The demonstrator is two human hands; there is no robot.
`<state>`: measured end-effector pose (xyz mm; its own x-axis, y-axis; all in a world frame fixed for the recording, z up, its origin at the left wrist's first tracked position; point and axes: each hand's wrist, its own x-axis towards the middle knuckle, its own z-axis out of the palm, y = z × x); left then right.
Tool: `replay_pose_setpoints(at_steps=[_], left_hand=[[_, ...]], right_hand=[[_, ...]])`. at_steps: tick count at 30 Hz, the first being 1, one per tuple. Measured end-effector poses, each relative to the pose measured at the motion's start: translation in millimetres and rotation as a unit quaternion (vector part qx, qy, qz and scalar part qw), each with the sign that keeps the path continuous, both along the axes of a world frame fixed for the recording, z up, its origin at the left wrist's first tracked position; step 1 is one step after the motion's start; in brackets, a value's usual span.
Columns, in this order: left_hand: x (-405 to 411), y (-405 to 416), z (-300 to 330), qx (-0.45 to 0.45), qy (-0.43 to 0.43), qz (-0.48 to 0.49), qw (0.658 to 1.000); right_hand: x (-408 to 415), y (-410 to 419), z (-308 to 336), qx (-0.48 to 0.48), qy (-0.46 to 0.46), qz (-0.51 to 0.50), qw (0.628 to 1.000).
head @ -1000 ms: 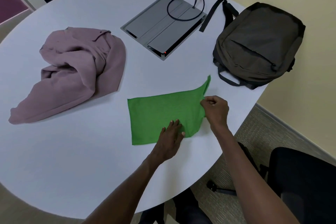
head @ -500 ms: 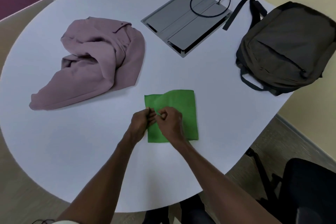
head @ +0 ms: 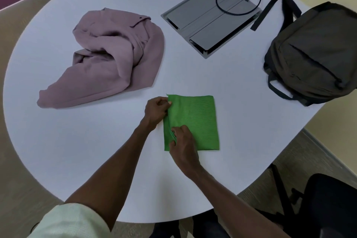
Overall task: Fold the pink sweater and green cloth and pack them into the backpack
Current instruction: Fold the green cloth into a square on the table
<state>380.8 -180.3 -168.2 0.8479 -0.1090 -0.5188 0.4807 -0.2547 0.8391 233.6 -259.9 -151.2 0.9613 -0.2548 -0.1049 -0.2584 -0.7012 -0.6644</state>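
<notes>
Head view: green cloth (head: pixel 195 118) folded square (left edge pinched).

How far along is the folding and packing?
Done: green cloth folded once into a rectangle. In hand: left hand and right hand pinch its left edge. Left: sweater lies crumpled, and the backpack appears closed; nothing packed.

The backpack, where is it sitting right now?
In the head view the backpack lies flat at the table's far right edge, right of the grey cable box and beyond the green cloth.
</notes>
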Motion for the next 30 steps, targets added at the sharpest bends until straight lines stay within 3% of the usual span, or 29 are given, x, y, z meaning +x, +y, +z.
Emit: replay_pose_setpoints(at_steps=[4,14,25,30], left_hand=[[5.3,5.1,-14.6,0.052,0.000,-0.013,0.999],[5.5,6.9,-17.9,0.028,-0.002,-0.006,1.000],[7.7,3.5,-18.8,0.068,-0.049,-0.015,0.996],[4.7,-0.5,-14.9,0.158,-0.126,-0.039,0.978]], right_hand=[[-16.0,10.9,-3.8,-0.034,-0.009,0.005,0.999],[-22.6,13.6,-16.3,-0.081,-0.081,0.055,0.992],[-35.2,3.7,-47.0,-0.125,-0.123,0.116,0.978],[-35.3,4.0,-45.7,-0.142,-0.118,0.122,0.975]])
